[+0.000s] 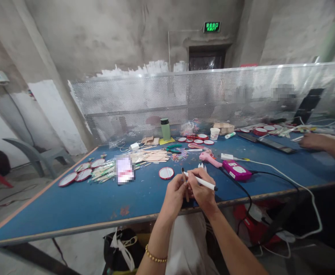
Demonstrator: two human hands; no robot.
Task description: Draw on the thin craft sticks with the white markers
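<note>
My left hand [175, 191] is closed on a thin wooden stick [187, 195], held upright near the table's front edge. The stick's upper end looks dark. My right hand [204, 191] grips a white marker [204, 183] with a black end, its point toward the top of the stick. Whether the marker touches the stick I cannot tell. Just beyond my left hand lies a round white disc [166, 173] with a red rim. Some white pointed pieces [202, 167] show behind my right hand.
A pink glue gun [209, 159] and a magenta box [236, 170] with cables lie to the right. Wooden sticks [156, 156], pliers [173, 146], a phone [124, 169] and red-rimmed discs [68, 179] spread leftward. A green bottle [165, 130] and paper cup [214, 133] stand behind. Another person's hand [310, 141] rests far right.
</note>
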